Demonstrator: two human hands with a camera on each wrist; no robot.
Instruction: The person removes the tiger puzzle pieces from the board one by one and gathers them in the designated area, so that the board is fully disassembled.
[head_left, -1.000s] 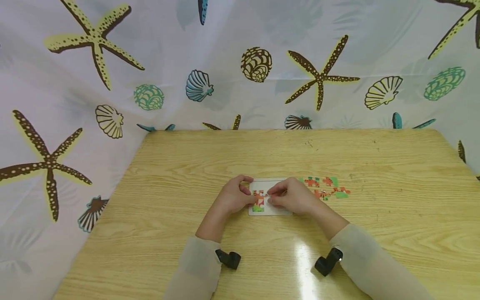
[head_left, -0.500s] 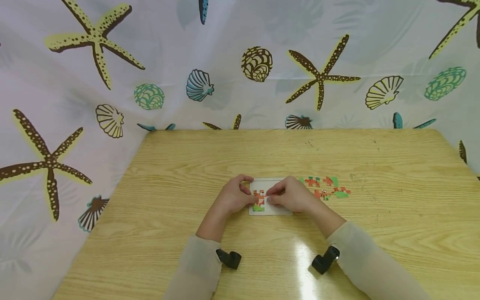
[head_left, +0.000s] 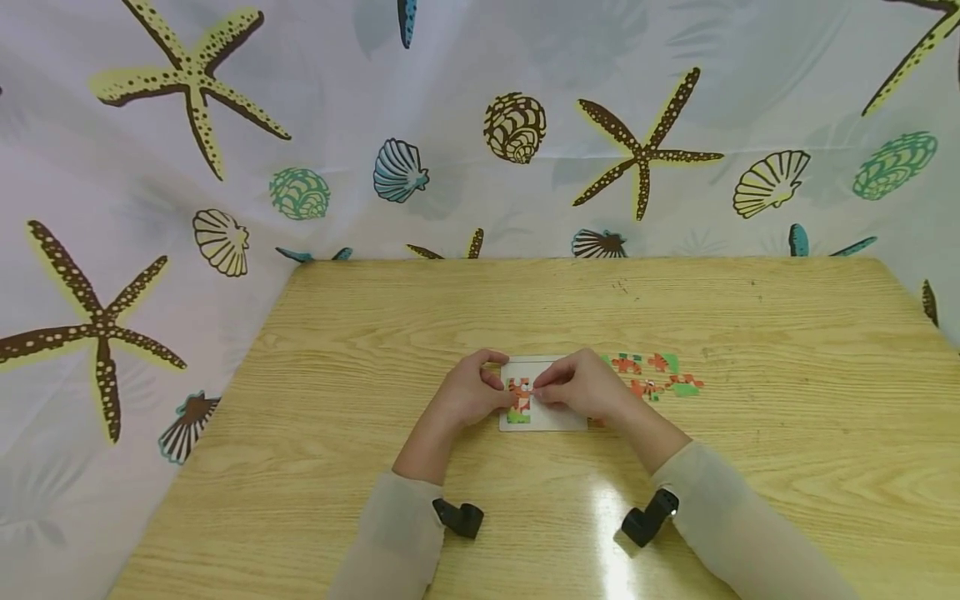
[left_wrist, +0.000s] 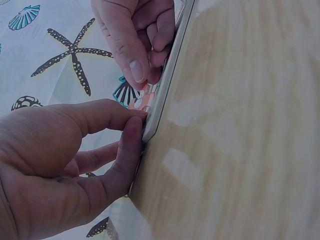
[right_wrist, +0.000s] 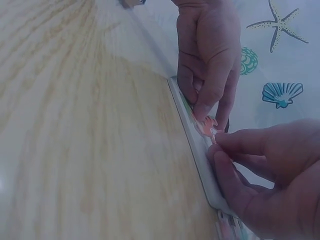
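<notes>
A white puzzle tray (head_left: pixel 551 419) lies on the wooden table in front of me. Along its left side sit joined orange and green puzzle pieces (head_left: pixel 518 413). My left hand (head_left: pixel 470 392) grips the tray's left side, its thumb over those pieces and fingers bent at the edge. From the right, my right hand (head_left: pixel 581 388) pinches a small puzzle piece between thumb and index finger, against the joined ones; the fingertips mostly hide it. In the right wrist view, orange pieces (right_wrist: pixel 208 125) show between both hands, above the tray rim (right_wrist: pixel 197 165).
Several loose orange and green puzzle pieces (head_left: pixel 684 385) lie right of the tray, some partly behind the right hand. A bit of orange shows under the right wrist. A curtain (head_left: pixel 450 92) printed with starfish and shells hangs behind the wooden table (head_left: pixel 360 333).
My right hand has edged slightly left and its thumb and index finger have drawn closer together beside the joined pieces. The left hand stays in place on the tray.
</notes>
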